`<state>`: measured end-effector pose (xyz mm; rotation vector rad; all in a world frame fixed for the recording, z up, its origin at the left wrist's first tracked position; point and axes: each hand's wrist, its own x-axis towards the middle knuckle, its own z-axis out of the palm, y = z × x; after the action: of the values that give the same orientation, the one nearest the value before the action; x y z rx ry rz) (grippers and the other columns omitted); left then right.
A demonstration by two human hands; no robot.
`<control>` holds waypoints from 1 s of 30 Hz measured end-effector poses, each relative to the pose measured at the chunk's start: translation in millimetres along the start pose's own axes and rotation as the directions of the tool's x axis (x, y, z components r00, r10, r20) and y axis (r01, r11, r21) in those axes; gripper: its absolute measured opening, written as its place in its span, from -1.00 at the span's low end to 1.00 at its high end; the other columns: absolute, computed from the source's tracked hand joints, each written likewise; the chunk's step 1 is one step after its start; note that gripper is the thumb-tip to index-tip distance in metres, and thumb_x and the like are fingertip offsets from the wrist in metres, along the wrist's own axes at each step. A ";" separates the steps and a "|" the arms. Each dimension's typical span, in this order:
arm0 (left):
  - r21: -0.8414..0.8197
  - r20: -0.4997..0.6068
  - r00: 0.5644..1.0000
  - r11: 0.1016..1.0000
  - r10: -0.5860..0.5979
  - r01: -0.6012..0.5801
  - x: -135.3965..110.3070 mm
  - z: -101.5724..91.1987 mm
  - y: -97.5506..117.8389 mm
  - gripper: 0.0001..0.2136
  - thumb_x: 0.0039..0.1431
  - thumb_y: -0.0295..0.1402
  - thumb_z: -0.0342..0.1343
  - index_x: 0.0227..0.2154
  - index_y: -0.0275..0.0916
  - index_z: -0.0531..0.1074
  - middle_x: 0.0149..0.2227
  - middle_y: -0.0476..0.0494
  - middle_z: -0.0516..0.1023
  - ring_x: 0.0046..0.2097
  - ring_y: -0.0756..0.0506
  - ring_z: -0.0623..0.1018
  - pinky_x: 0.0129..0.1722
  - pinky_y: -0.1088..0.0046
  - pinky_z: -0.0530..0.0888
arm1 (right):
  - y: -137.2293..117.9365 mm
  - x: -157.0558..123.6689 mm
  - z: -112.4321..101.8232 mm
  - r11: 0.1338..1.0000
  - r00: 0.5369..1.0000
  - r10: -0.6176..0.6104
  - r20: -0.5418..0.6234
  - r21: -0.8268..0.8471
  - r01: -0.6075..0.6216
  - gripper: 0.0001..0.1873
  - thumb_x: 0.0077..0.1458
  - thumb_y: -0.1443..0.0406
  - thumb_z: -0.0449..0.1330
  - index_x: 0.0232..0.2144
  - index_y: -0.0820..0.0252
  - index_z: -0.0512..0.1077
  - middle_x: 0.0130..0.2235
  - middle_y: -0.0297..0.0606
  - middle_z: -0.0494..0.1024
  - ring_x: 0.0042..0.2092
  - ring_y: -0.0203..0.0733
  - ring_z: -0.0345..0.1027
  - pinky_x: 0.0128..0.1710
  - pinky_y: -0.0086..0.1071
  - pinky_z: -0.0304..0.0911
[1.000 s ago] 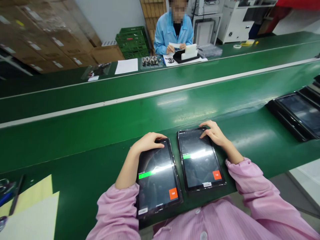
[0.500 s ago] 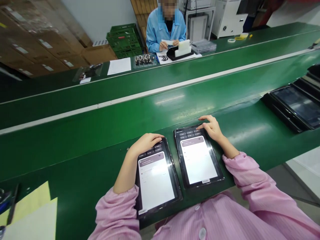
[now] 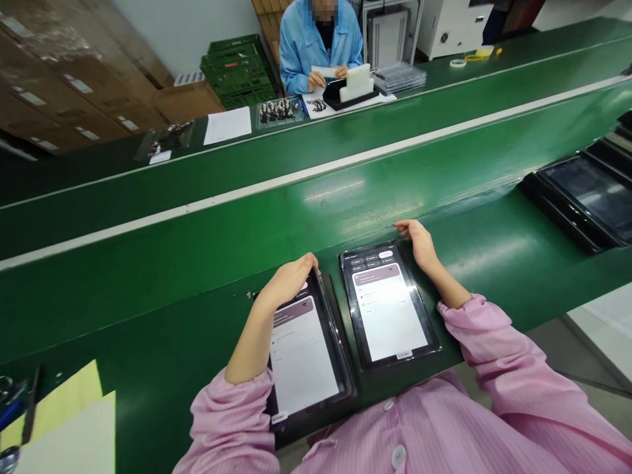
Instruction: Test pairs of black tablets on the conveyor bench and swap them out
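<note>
Two tablets with lit screens lie side by side on the green bench. Over the upper end of the left tablet (image 3: 303, 355) is my left hand (image 3: 290, 280), its fingers closed round the top edge and the fingertips hidden. A dark strip shows along that tablet's right side; whether it is a shadow, a tilt or something beneath, I cannot tell. My right hand (image 3: 419, 242) is just off the top right corner of the right tablet (image 3: 390, 316), fingers loosely bent and apart, holding nothing visible. Each screen shows a white panel under a mauve banner and rounded buttons.
More dark tablets (image 3: 587, 191) are piled at the right. Yellow sheets (image 3: 74, 408) and dark tools lie at the left. Beyond the raised white strip (image 3: 296, 176), a co-worker in a blue jacket (image 3: 296, 46) handles parts beside a tray (image 3: 280, 112), with green crates (image 3: 237, 66) behind.
My right hand has moved off the right tablet's buttons to its corner, and one button there is now white. My left hand has curled round the left tablet's top edge, and that tablet has shifted slightly.
</note>
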<state>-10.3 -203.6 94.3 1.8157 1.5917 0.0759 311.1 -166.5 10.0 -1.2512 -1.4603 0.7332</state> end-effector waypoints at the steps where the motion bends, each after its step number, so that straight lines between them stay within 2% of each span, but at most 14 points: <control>1: -0.054 -0.007 1.000 0.998 0.021 -0.021 0.3 -0.3 -1.8 -0.37 0.25 0.18 -0.57 -0.31 -0.12 0.31 -0.17 -0.13 0.62 -0.07 -0.23 0.53 0.02 0.17 0.41 | -0.4 0.0 0.0 1.000 1.000 0.004 -0.005 -0.005 -0.004 -0.33 0.28 -0.19 -0.18 -0.23 0.15 0.50 -0.22 -0.17 0.52 -0.22 -0.10 0.39 -0.18 -0.22 0.34; 4: -0.187 -0.017 0.997 0.979 0.077 -0.079 0.9 -0.7 -6.3 -0.30 0.20 0.26 -0.61 -0.35 -0.13 0.29 -0.20 -0.18 0.63 -0.08 -0.23 0.54 0.02 0.17 0.42 | -0.6 0.1 0.2 0.999 0.999 0.037 0.003 -0.033 -0.037 -0.31 0.27 -0.20 -0.20 -0.24 0.16 0.48 -0.24 -0.16 0.51 -0.23 -0.09 0.39 -0.19 -0.23 0.34; 6: -0.203 0.001 0.996 0.976 0.084 -0.082 1.7 -0.7 -7.1 -0.28 0.19 0.26 -0.63 -0.35 -0.14 0.31 -0.22 -0.21 0.62 -0.12 -0.23 0.55 0.02 0.14 0.44 | -0.9 0.2 -0.2 0.993 0.995 0.085 0.050 -0.081 -0.081 -0.33 0.26 -0.19 -0.19 -0.28 0.16 0.46 -0.30 -0.17 0.50 -0.25 -0.08 0.39 -0.20 -0.24 0.33; 9: -0.054 0.027 0.998 0.997 0.057 -0.056 1.9 -0.8 -4.6 -0.30 0.26 0.16 -0.59 -0.29 -0.16 0.41 -0.15 -0.20 0.61 -0.07 -0.24 0.56 0.16 0.03 0.35 | -3.7 -0.4 -1.6 0.971 0.976 0.179 0.125 -0.180 -0.155 -0.43 0.26 -0.11 -0.12 -0.41 0.16 0.42 -0.41 -0.21 0.47 -0.29 -0.07 0.37 -0.20 -0.24 0.28; 12: 0.157 0.045 0.997 0.985 0.065 -0.071 -2.2 -0.6 -0.4 -0.34 0.33 0.00 -0.55 -0.08 -0.17 0.47 0.02 -0.18 0.57 0.10 -0.24 0.50 0.34 -0.10 0.03 | -8.0 -1.3 -1.3 0.951 0.949 0.273 0.159 -0.191 -0.241 -0.49 0.22 -0.06 -0.03 -0.58 0.13 0.32 -0.51 -0.26 0.38 -0.34 -0.07 0.33 -0.20 -0.25 0.22; 15: 0.242 0.077 0.991 0.962 0.109 -0.124 -8.6 3.2 0.2 -0.36 0.35 -0.04 -0.52 0.23 -0.18 0.29 0.24 -0.19 0.40 0.28 -0.24 0.34 0.35 -0.18 -0.17 | -10.3 -1.0 2.5 0.936 0.922 0.351 0.165 -0.099 -0.338 -0.48 0.16 -0.08 0.03 -0.64 0.12 0.25 -0.57 -0.30 0.31 -0.35 -0.08 0.30 -0.23 -0.27 0.21; 18: 0.255 0.147 0.971 0.942 0.187 -0.220 -11.1 11.1 -5.7 -0.39 0.38 -0.04 -0.50 0.38 -0.13 0.01 0.35 -0.17 0.20 0.37 -0.24 0.19 0.32 -0.24 -0.23 | -11.5 0.8 7.1 0.919 0.904 0.392 0.169 -0.026 -0.393 -0.41 0.15 -0.18 -0.05 -0.58 0.15 0.33 -0.53 -0.25 0.39 -0.35 -0.08 0.35 -0.27 -0.28 0.26; 21: 0.232 0.150 0.961 0.936 0.233 -0.264 -8.2 18.5 -14.9 -0.44 0.40 -0.05 -0.53 0.39 0.00 -0.09 0.37 -0.14 0.15 0.38 -0.28 0.16 0.28 -0.33 -0.27 | -14.8 1.8 9.0 0.857 0.883 0.383 0.271 0.252 -0.449 -0.30 0.10 -0.29 -0.12 -0.51 0.16 0.38 -0.40 -0.16 0.52 -0.28 -0.08 0.41 -0.21 -0.28 0.32; 23: 0.212 0.144 0.962 0.942 0.233 -0.260 -4.8 20.8 -19.9 -0.46 0.40 -0.04 -0.53 0.38 0.06 -0.09 0.37 -0.10 0.15 0.38 -0.29 0.16 0.26 -0.34 -0.31 | -16.9 2.1 9.3 0.731 0.870 0.328 0.369 0.484 -0.481 -0.27 0.03 -0.35 -0.05 -0.50 0.16 0.40 -0.32 -0.13 0.56 -0.22 -0.06 0.43 -0.13 -0.27 0.33; 24: 0.204 0.140 0.963 0.945 0.231 -0.257 -2.9 21.0 -21.9 -0.46 0.40 -0.03 -0.52 0.37 0.09 -0.07 0.37 -0.07 0.15 0.37 -0.30 0.16 0.26 -0.34 -0.32 | -17.2 2.4 9.6 0.668 0.865 0.302 0.401 0.558 -0.492 -0.27 0.00 -0.37 -0.01 -0.49 0.16 0.41 -0.29 -0.12 0.57 -0.19 -0.04 0.44 -0.10 -0.25 0.33; 26: 0.193 0.123 0.962 0.945 0.245 -0.265 0.8 19.0 -25.2 -0.47 0.40 -0.01 -0.49 0.35 0.13 0.01 0.37 -0.02 0.15 0.37 -0.30 0.18 0.28 -0.31 -0.24 | -15.5 3.7 10.5 0.623 0.862 0.294 0.413 0.601 -0.500 -0.27 0.00 -0.37 0.01 -0.48 0.16 0.43 -0.24 -0.13 0.57 -0.15 -0.02 0.43 -0.05 -0.22 0.32; 28: 0.177 0.092 0.960 0.944 0.266 -0.279 4.3 13.5 -28.6 -0.45 0.38 0.03 -0.43 0.32 0.08 0.12 0.36 -0.02 0.17 0.35 -0.29 0.23 0.32 -0.18 -0.02 | -11.2 5.2 11.9 0.691 0.871 0.325 0.368 0.536 -0.485 -0.33 0.06 -0.32 0.03 -0.50 0.15 0.42 -0.27 -0.17 0.56 -0.13 -0.03 0.42 -0.01 -0.21 0.29; 30: 0.163 0.088 0.963 0.950 0.256 -0.267 6.8 4.7 -32.2 -0.40 0.34 0.11 -0.33 0.30 -0.01 0.21 0.34 -0.07 0.23 0.30 -0.28 0.31 0.28 0.02 0.23 | -6.1 5.7 13.7 0.823 0.893 0.341 0.295 0.366 -0.435 -0.46 0.09 -0.20 0.14 -0.51 0.14 0.40 -0.31 -0.23 0.52 -0.14 -0.05 0.39 0.00 -0.21 0.26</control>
<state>-33.7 -200.1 70.9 2.1362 1.3384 -0.0021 296.7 -160.5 13.4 -1.1586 -1.1262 1.4270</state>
